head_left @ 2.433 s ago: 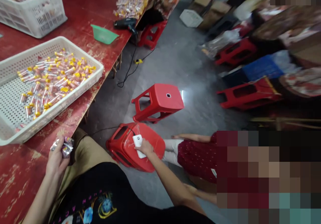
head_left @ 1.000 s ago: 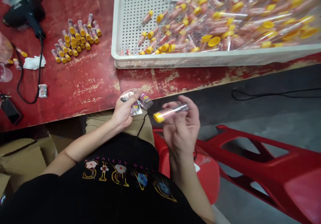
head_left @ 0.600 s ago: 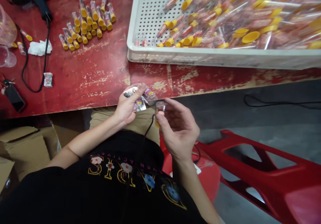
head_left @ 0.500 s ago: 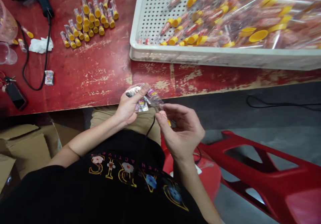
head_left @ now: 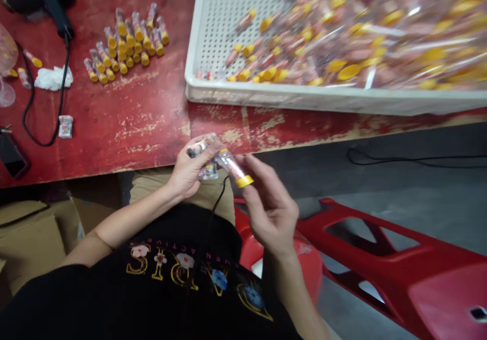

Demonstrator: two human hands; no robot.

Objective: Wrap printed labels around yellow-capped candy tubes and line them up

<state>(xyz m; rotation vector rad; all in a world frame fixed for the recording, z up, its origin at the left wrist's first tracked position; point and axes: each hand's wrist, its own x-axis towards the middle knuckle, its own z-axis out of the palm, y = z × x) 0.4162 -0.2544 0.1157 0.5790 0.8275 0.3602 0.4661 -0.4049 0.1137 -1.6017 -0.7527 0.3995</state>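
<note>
Near the table's front edge, my left hand [head_left: 190, 170] is closed on printed plastic sleeves [head_left: 208, 170] and the upper end of a clear tube [head_left: 235, 170]. The tube has a yellow cap at its lower right end and pinkish contents. My right hand [head_left: 270, 205] is beside the capped end, its thumb and fingers apart around it; whether a fingertip touches the tube is unclear. Capped tubes [head_left: 122, 51] stand grouped on the red table [head_left: 152, 96]. More yellow-capped tubes [head_left: 272, 61] lie in the white perforated tray [head_left: 243, 89].
A black heat gun [head_left: 53, 5] and its cord lie at the left, by a white tissue [head_left: 53, 78], a small packet stack [head_left: 66, 127] and a phone [head_left: 13, 157]. Cardboard boxes [head_left: 34, 233] are below left; a red stool [head_left: 365, 238] is right.
The tube now lies with its yellow cap exposed between my hands. The fingers of my right hand have opened away from it. The whole view has shifted slightly.
</note>
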